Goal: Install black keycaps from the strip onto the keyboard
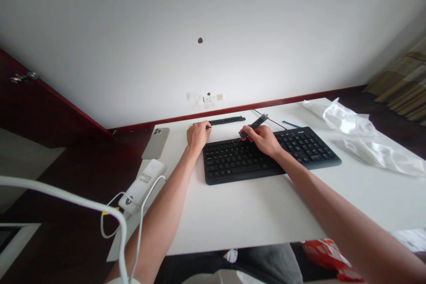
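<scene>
A black keyboard (246, 169) lies on the white table, with a strip of bare dark surface along its upper left. My right hand (261, 138) is closed around a dark keycap puller (255, 124), held tilted over the keyboard's upper middle. Thin wire shows at the tool's lower end, near the keys. Behind the keyboard runs a row of loose black keycaps (228, 120). At that row's left end, my left hand (198, 134) pinches a small black keycap (208, 127), partly hidden by the fingers.
A grey phone (155, 143) and a white power strip (142, 184) with cables lie along the table's left edge. White plastic wrapping (346, 117) covers part of the right side. A thin blue stick (292, 124) and the keyboard's cord (271, 120) lie behind the keyboard.
</scene>
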Demonstrator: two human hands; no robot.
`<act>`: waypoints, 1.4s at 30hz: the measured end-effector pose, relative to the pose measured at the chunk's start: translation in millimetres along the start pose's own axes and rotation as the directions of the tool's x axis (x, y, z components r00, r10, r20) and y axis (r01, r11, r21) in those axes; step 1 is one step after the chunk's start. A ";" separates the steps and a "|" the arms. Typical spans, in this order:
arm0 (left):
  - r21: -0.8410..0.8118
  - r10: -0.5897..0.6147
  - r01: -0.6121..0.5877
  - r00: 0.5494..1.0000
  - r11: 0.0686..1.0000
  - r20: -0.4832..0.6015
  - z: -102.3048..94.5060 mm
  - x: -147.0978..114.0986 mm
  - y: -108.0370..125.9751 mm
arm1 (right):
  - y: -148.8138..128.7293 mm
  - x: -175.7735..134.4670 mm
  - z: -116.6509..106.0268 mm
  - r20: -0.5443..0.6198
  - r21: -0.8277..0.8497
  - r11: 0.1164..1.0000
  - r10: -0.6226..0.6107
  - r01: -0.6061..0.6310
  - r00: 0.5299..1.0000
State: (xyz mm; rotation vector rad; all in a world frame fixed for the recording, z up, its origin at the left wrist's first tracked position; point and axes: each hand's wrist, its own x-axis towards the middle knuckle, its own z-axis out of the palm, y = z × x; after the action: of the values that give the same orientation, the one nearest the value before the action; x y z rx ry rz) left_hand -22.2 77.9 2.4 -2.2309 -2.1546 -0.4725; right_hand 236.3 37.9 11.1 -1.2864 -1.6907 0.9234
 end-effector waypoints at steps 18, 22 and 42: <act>0.018 -0.053 0.053 0.999 0.998 0.012 -1.0 0.1 0.1 | 0.0 0.3 0.0 -0.002 0.000 1.000 -0.006 0.006 1.000; 0.021 -0.049 0.048 0.999 0.999 0.021 -2.2 -0.5 0.3 | -0.4 0.3 0.2 -0.004 0.011 1.000 -0.006 0.006 1.000; -0.261 0.346 -0.345 0.937 0.902 -0.044 -27.9 -96.2 49.2 | 1.3 1.2 -1.1 -0.001 0.064 0.998 -0.017 0.017 1.000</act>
State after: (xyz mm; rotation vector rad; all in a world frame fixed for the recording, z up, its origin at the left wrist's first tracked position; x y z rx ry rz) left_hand 18.9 -24.6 18.2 -2.6781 -1.7189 -0.7785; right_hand 237.6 39.4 10.6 -1.2278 -1.6562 0.9598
